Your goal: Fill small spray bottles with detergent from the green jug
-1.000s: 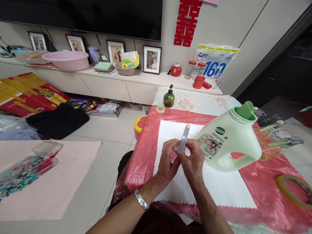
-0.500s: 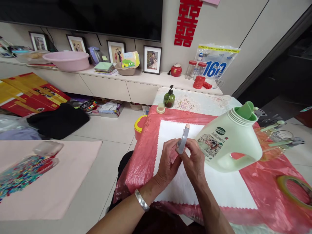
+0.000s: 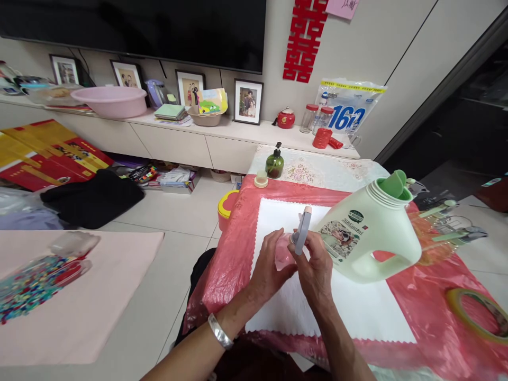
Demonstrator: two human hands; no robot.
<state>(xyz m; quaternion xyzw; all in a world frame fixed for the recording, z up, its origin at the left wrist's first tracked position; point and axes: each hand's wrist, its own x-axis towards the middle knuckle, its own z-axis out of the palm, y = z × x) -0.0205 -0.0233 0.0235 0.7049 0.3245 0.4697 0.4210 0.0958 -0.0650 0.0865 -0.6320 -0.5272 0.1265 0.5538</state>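
Observation:
My left hand (image 3: 268, 267) is wrapped round a small pink see-through bottle (image 3: 282, 253) above the white scallop-edged sheet (image 3: 278, 312). With my right hand (image 3: 316, 264) I pinch a grey spray head (image 3: 304, 232) with a pale pink tip, at the neck of the bottle. My fingers cover the joint, so I cannot tell whether the two are screwed together. Just right of my hands stands a large pale green jug (image 3: 373, 233) with a handle. In its uncapped mouth sits a green funnel-like piece (image 3: 395, 184).
A cream cap (image 3: 261, 179) and a green pump bottle (image 3: 274, 161) stand at the table's back left. Orange spray bottles (image 3: 431, 238) stand behind the jug. A tape roll (image 3: 478, 313) lies on the pink plastic cover (image 3: 222, 286) at right. Colourful beads (image 3: 27, 286) lie at left.
The grey spray head has shifted slightly right and turned. My left hand has moved a little away from it, and more of the pink bottle shows.

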